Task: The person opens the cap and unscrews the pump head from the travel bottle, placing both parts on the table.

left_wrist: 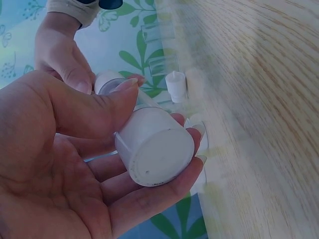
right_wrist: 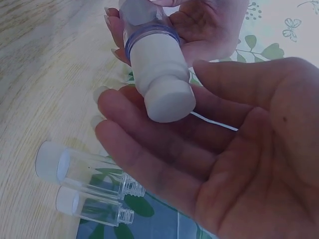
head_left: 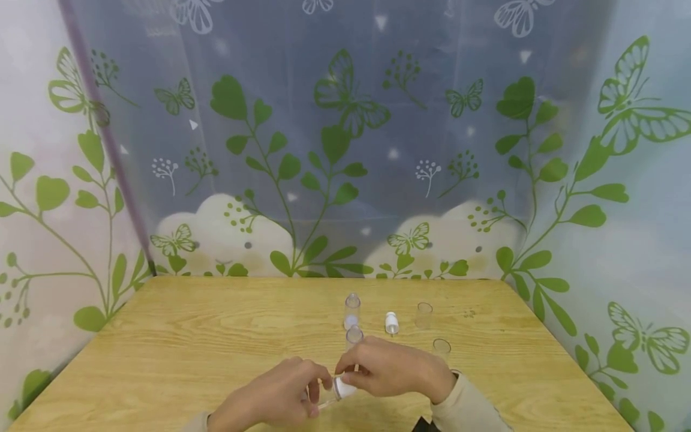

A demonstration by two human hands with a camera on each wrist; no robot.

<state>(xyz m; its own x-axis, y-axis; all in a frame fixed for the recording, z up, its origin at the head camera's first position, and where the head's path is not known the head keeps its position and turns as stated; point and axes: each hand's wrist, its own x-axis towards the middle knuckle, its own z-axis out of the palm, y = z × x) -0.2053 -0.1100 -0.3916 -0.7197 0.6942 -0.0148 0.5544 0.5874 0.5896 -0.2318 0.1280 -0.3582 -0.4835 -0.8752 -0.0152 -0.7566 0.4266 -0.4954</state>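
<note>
Near the table's front edge, my left hand (head_left: 281, 393) holds a small clear bottle with a white base (left_wrist: 162, 157), its thumb on one side and fingers curled round the other. The bottle lies tilted, its base toward the left wrist camera. A white pump head (right_wrist: 159, 59) with a narrower round top sits at the bottle's other end. My right hand (head_left: 391, 369) has its thumb and fingers round this pump head, the fingertips behind it in the right wrist view. The bottle's middle is partly hidden by the left hand.
Two clear bottles with threaded necks, a far one (head_left: 352, 312) and a nearer one (head_left: 354, 335), stand beyond the hands. A loose white pump head (head_left: 391, 323) stands right of them. Further right are two clear covers (head_left: 424, 315). Patterned curtains (head_left: 345, 180) surround the wooden table (head_left: 216, 336).
</note>
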